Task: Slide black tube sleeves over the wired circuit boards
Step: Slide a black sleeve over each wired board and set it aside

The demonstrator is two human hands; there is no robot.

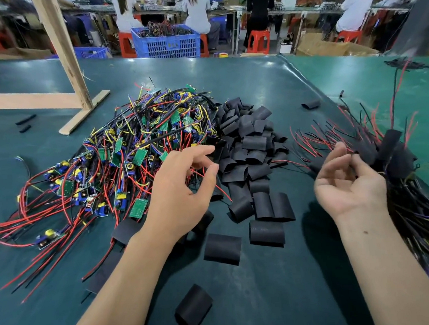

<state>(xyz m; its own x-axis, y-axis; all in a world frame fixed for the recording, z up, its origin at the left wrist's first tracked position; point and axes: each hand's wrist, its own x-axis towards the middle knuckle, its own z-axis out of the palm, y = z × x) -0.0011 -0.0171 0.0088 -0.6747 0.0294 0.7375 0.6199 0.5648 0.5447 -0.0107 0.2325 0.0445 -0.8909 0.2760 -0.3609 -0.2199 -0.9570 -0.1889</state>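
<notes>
Sleeves [248,149], flat black tubes, piled mid-table beside wired boards [121,153] heap at left; long axes every which way. L hand [182,190] hovers over pile edge, fingers loosely curled, empty. R hand [346,181] palm-up, relaxed, next to sleeved bundle [395,154], wires fanning toward far side.

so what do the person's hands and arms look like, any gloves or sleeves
Both are bare: no gloves, rings, watch or visible sleeves on the left hand or right hand. The right forearm carries one small dark spot near the wrist.
</notes>
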